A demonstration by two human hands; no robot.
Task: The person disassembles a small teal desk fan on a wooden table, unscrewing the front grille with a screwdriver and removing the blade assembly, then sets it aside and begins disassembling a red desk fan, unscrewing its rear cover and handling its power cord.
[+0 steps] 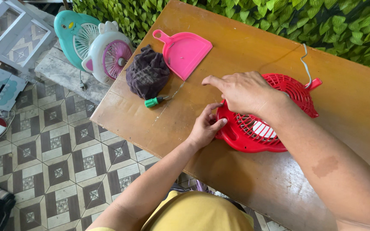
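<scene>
Fan: the red fan (253,132) lies grille-up on the wooden table (356,107), near its front edge, white cord (305,64) trailing back toward the leaf wall.
Left hand: my left hand (206,126) pinches the fan's rim at its left side, thumb on top, fingers curled under.
Right hand: my right hand (243,92) lies flat over the grille, forefinger out, gripping nothing.
Doing it well: I judge the rim hold should stay firm while the upper hand presses evenly, so the housing doesn't skid.
Nearby: green-handled screwdriver (154,102), dark cloth (147,72), pink dustpan (185,51).
</scene>
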